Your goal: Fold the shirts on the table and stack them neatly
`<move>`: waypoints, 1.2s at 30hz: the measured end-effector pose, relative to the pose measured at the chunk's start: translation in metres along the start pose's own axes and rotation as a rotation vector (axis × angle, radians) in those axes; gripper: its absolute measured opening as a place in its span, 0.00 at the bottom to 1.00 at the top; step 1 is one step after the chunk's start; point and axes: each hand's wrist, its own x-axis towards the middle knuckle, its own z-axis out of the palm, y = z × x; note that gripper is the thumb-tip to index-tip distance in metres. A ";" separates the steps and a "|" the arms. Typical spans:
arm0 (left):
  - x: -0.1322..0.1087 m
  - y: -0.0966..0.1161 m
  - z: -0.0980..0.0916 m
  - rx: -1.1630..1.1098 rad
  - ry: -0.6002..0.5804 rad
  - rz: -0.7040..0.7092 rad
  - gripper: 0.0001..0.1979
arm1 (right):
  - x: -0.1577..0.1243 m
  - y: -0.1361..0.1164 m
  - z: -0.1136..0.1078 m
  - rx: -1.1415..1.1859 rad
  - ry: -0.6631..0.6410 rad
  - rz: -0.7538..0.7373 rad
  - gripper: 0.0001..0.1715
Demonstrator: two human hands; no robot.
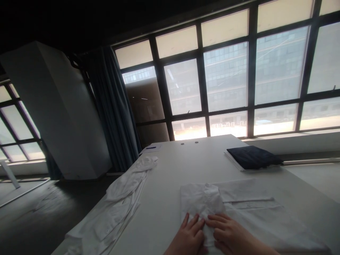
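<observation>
White, lightly creased cloth lies at the near right of the table (pixel 164 177): a shirt-like garment (pixel 199 194), bunched and puckered toward its upper left, its flatter part running off to the right with long straight folds. Its lower edge is cut off by the bottom of the view, and where the fabric meets the equally pale tabletop its outline is hard to follow. Both hands rest on the bunched part. The left hand (pixel 190 236) has its fingers spread over the fabric; the right hand (pixel 230 232) lies just beside it, fingers extended toward the left with narrow gaps between them. The thumbs are hard to make out, and the palms and the cloth beneath them are hidden.

Along the table's left edge stretches a heap of similar white cloth (pixel 120 202), rumpled and layered, its near end also cut off; how many pieces it holds cannot be told. Farther off to the right, a dark, matte folded cloth (pixel 253 157) sits on something thin and white that shows only as a margin. At the far left corner a blue pen-like stick (pixel 151 147) lies on pale paper (pixel 156 150), and two small round discs (pixel 182 143) mark the far end. A blue curtain (pixel 115 113) hangs in deep vertical folds beside a smooth grey column (pixel 71 117).
</observation>
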 end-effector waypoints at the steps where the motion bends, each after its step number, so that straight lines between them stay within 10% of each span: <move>1: 0.000 0.000 0.002 0.014 0.010 0.002 0.16 | 0.000 -0.001 -0.001 0.028 -0.009 0.014 0.09; 18: -0.002 0.000 -0.003 0.007 0.107 0.023 0.14 | -0.008 0.009 0.016 0.077 0.057 0.041 0.14; 36: -0.001 0.001 -0.007 -0.203 -0.090 -0.091 0.19 | -0.005 -0.007 -0.007 0.177 -0.044 0.165 0.17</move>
